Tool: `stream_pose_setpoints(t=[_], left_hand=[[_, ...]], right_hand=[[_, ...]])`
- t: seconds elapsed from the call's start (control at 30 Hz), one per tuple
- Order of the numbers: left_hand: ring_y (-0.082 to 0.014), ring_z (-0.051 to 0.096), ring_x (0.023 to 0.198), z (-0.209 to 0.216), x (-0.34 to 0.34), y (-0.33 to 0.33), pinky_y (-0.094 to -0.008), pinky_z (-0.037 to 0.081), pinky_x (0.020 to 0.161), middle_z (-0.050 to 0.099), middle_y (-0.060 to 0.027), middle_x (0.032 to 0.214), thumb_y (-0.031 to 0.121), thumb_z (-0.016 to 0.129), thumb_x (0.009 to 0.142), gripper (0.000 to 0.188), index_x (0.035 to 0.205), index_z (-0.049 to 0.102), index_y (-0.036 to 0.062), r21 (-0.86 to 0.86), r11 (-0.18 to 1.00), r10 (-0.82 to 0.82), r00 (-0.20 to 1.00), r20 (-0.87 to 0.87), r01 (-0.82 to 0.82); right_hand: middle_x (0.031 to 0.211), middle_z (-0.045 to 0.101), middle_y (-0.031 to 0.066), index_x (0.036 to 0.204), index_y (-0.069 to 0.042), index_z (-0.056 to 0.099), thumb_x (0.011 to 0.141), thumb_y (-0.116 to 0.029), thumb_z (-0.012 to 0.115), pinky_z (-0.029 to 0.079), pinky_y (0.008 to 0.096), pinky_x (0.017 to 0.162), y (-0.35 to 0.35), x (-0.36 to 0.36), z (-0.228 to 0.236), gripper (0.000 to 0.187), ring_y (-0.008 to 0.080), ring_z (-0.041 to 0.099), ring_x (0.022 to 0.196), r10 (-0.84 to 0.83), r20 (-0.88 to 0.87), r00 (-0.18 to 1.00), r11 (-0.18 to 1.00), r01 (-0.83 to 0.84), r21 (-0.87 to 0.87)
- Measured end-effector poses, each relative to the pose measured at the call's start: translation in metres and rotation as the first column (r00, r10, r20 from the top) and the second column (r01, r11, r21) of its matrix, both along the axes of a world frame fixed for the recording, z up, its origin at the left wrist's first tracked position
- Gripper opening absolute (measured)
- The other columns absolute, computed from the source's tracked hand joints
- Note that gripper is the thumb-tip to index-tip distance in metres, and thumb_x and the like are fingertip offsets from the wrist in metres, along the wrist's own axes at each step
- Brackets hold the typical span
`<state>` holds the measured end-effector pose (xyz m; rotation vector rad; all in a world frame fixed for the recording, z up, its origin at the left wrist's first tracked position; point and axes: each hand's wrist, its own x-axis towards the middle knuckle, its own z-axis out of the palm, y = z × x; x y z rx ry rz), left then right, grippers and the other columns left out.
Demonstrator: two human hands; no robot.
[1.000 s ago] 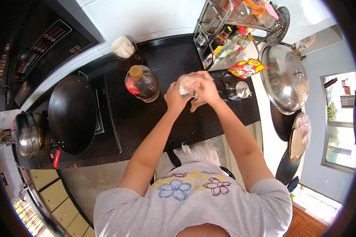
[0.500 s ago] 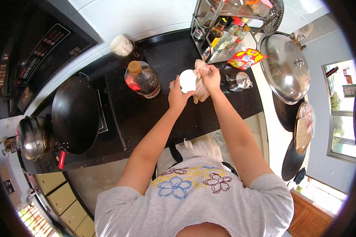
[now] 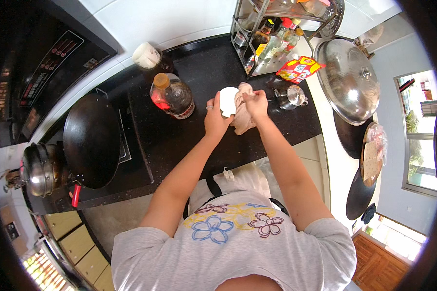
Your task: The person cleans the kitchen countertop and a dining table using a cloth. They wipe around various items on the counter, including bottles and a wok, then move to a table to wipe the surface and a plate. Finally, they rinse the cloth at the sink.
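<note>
My left hand is closed around the side of a small round white object, perhaps a lid or a shallow dish; its exact kind does not show. A pale pinkish-beige cloth is bunched in my right hand, pressed against the right side of the white object. Both hands are over the black countertop. Left of them stands a large bottle with a brown cap and dark contents. A small metal pot with a glassy top is just right of my right hand.
Behind my right hand is a metal rack with several seasoning bottles, a red and yellow packet beside it. A large steamer lid leans at the right. A black wok sits far left; a white cup stands by the wall.
The cloth has shifted along the white object's edge and hangs lower, with my right hand slightly lower too. My left hand keeps its hold; the white object is tilted a little differently.
</note>
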<state>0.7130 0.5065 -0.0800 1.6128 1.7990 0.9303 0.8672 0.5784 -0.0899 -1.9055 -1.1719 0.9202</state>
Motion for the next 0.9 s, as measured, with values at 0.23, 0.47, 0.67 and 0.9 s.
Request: stream_pose_setpoints(t=[0.23, 0.47, 0.67, 0.9], left_hand=[[-0.0366, 0.049, 0.125, -0.012, -0.029, 0.02, -0.04, 0.044, 0.102, 0.043, -0.0202, 0.14, 0.018, 0.086, 0.068, 0.092, 0.146, 0.037, 0.012, -0.04, 0.887, -0.456, 0.887, 0.08, 0.46], [-0.0354, 0.064, 0.105, -0.013, -0.02, 0.011, -0.0413, 0.049, 0.09, 0.067, -0.0227, 0.112, 0.044, 0.082, 0.073, 0.066, 0.121, 0.064, 0.0024, -0.213, 0.896, -0.332, 0.907, 0.259, 0.389], [-0.0339, 0.063, 0.109, 0.002, -0.035, 0.007, -0.0399, 0.049, 0.092, 0.066, -0.0219, 0.117, 0.05, 0.074, 0.078, 0.069, 0.128, 0.061, 0.0046, -0.332, 0.894, -0.245, 0.948, 0.203, 0.302], [-0.0303, 0.062, 0.113, 0.0, -0.059, -0.003, -0.0384, 0.047, 0.097, 0.062, -0.0187, 0.124, 0.044, 0.079, 0.076, 0.078, 0.137, 0.053, 0.0033, -0.463, 0.771, -0.42, 0.895, 0.149, 0.438]], right_hand=[[0.101, 0.065, 0.0097, 0.103, -0.003, 0.061, 0.073, -0.005, 0.081, 0.051, 0.0335, 0.085, 0.012, 0.019, 0.044, 0.036, 0.0237, 0.063, 0.1, 0.527, 0.31, 0.791, 0.693, -0.612, 0.382], [0.115, 0.06, 0.015, 0.113, -0.011, 0.059, 0.071, -0.011, 0.076, 0.051, 0.0411, 0.087, -0.013, -0.006, 0.055, 0.046, 0.0369, 0.061, 0.106, 0.603, 0.503, 0.619, 0.708, -0.706, 0.02], [0.103, 0.065, 0.0178, 0.114, -0.009, 0.059, 0.077, -0.022, 0.076, 0.052, 0.0426, 0.082, -0.011, 0.016, 0.024, 0.042, 0.0363, 0.065, 0.098, 0.334, 0.352, 0.875, 0.921, -0.382, 0.074], [0.107, 0.063, 0.0236, 0.113, -0.003, 0.063, 0.077, -0.032, 0.079, 0.049, 0.0397, 0.092, 0.026, 0.035, -0.003, 0.049, 0.0371, 0.062, 0.103, 0.264, 0.135, 0.955, 0.946, -0.283, 0.157]])
